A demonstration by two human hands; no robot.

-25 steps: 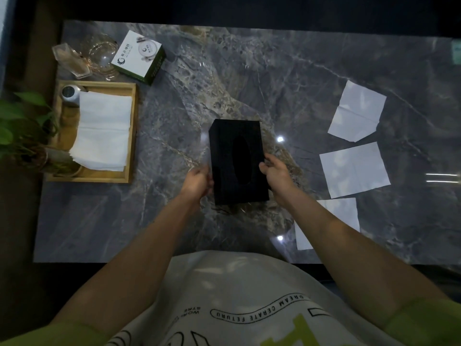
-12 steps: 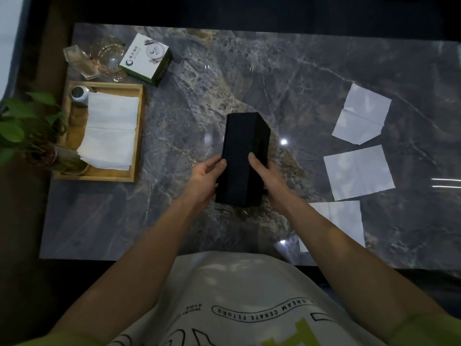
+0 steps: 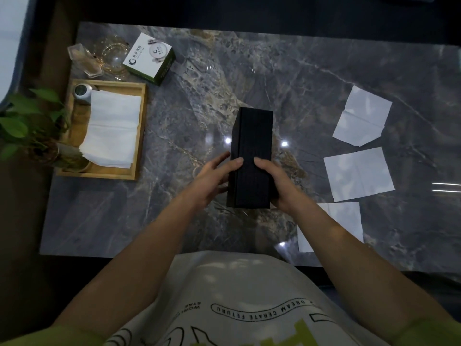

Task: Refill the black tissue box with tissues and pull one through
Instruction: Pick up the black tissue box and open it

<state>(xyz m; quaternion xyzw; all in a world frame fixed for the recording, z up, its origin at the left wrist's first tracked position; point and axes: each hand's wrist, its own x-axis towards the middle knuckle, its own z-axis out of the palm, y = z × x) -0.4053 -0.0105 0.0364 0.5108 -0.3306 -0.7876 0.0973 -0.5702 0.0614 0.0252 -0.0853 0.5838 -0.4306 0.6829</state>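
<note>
As its opening faces out of sight, the black tissue box (image 3: 252, 158) is held at the centre of the marble table (image 3: 311, 83), a ribbed side turned up. It is gripped by the left hand (image 3: 214, 178) from 9 o'clock and the right hand (image 3: 277, 181) from 3 o'clock, thumbs laid on top. A stack of tissues (image 3: 112, 128) is seen in a wooden tray (image 3: 99, 174) at 9 o'clock, and loose sheets (image 3: 359, 173) at 3 o'clock.

Black tissue box (image 3: 252, 146) with fine ribbing; grey table (image 3: 324, 83) veined tan and white; white tissues (image 3: 112, 126) in a light-wood tray (image 3: 141, 131).
</note>
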